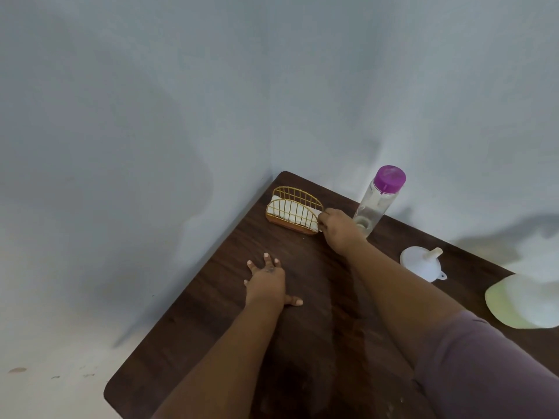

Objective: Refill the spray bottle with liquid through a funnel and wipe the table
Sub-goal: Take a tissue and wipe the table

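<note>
Pale blue walls meet in a corner behind the dark wooden counter [230, 313], which is pushed against them; on it, near the corner, stands a golden wire napkin holder [293, 214] with white napkins [286, 211] inside. My right hand [338, 226] is at the right end of this holder; its fingers are curled and seem to pinch the edge of one napkin, although the fingertips are hidden behind the hand itself. My left hand [267, 279] lies flat on the counter with the fingers spread, holding nothing; I think it only steadies me.

Just beside my right hand, on its right, stands a clear bottle [376, 204] with a purple cap [389, 178]; it is upright and the cap is on. Nearer to me, the white funnel [422, 263] lies on the counter with its spout pointing up, apart from the bottle. At the right edge something pale and rounded [520, 303] shows; I cannot tell what it is.

I judge that the wiping step is in hand, because I take a napkin and the funnel is put aside; the dark streak along the counter may be wet. For the next move I must draw the napkin out sideways and gently, so the light holder does not tip or slide; then I press it on the counter and wipe.
</note>
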`<state>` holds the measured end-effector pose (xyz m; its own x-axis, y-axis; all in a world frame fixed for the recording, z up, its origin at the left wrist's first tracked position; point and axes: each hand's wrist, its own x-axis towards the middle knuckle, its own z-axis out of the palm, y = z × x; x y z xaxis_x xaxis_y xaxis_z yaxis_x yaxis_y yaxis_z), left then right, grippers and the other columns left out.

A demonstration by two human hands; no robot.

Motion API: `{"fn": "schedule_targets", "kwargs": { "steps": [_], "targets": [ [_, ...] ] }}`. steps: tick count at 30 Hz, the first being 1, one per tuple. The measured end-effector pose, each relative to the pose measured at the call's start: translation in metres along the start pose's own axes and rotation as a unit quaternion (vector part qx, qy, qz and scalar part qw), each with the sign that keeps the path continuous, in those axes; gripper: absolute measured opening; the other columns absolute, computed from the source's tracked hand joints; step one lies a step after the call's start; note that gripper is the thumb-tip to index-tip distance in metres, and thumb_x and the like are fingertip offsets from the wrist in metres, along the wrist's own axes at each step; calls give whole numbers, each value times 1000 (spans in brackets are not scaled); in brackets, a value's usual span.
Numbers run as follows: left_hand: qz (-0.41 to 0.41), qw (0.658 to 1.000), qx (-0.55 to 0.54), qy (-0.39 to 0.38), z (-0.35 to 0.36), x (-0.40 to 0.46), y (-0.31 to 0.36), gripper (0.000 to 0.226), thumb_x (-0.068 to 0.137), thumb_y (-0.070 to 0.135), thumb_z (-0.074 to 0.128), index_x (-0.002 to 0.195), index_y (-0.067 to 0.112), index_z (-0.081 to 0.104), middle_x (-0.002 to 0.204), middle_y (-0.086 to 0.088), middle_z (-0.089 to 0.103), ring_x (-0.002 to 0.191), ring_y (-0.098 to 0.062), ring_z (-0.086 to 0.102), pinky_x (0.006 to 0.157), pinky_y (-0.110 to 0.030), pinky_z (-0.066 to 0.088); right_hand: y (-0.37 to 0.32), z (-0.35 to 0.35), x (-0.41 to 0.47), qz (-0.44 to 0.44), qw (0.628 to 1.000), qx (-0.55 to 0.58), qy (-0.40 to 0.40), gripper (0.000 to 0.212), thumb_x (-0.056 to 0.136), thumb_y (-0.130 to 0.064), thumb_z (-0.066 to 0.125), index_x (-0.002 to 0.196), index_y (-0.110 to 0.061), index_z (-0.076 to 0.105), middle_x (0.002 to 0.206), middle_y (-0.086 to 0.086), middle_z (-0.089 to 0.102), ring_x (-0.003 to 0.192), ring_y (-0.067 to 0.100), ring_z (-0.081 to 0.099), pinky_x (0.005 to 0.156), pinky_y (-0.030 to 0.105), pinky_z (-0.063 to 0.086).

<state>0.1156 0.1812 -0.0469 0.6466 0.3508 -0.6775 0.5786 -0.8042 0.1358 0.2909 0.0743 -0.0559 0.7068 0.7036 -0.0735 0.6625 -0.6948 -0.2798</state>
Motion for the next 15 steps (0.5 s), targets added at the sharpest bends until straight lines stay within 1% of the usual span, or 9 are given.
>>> {"fn": "schedule_targets", "kwargs": {
  "steps": [4,8,11,13,15],
  "targets": [
    [1,1000,2,1,0,0,1,118,76,55,74,155,12,-2,163,-10,-12,147,-45,-7,115,-60,23,3,-1,-2,-27,999,-22,-9,26,98,-18,45,117,-10,60,109,6,58,99,17,52,85,29,46],
    [0,1000,2,4,0,0,1,118,76,54,75,155,11,-1,163,-11,-12,147,-46,-7,115,-60,24,3,-7,1,-56,996,-60,-38,30,98,-23,46,122,-9,59,113,8,60,102,19,54,88,30,48],
    [3,1000,2,9,1,0,1,118,76,54,75,155,11,-1,163,-11,-11,147,-45,-7,115,-59,24,0,-9,2,-62,995,-76,-38,31,99,-23,45,123,-8,57,116,9,58,103,20,53,88,31,47],
    [3,1000,0,9,2,0,1,118,76,53,75,155,12,-2,163,-10,-12,147,-45,-7,115,-59,23,-1,-8,2,-63,994,-78,-35,31,99,-21,43,125,-8,54,117,9,56,106,21,50,89,32,45],
    [0,1000,-1,8,3,1,1,118,76,53,75,155,12,-2,163,-10,-11,147,-45,-7,115,-59,23,0,-8,3,-54,997,-53,-26,29,98,-20,44,123,-9,53,117,8,54,104,19,48,89,30,43]
  ]
}}
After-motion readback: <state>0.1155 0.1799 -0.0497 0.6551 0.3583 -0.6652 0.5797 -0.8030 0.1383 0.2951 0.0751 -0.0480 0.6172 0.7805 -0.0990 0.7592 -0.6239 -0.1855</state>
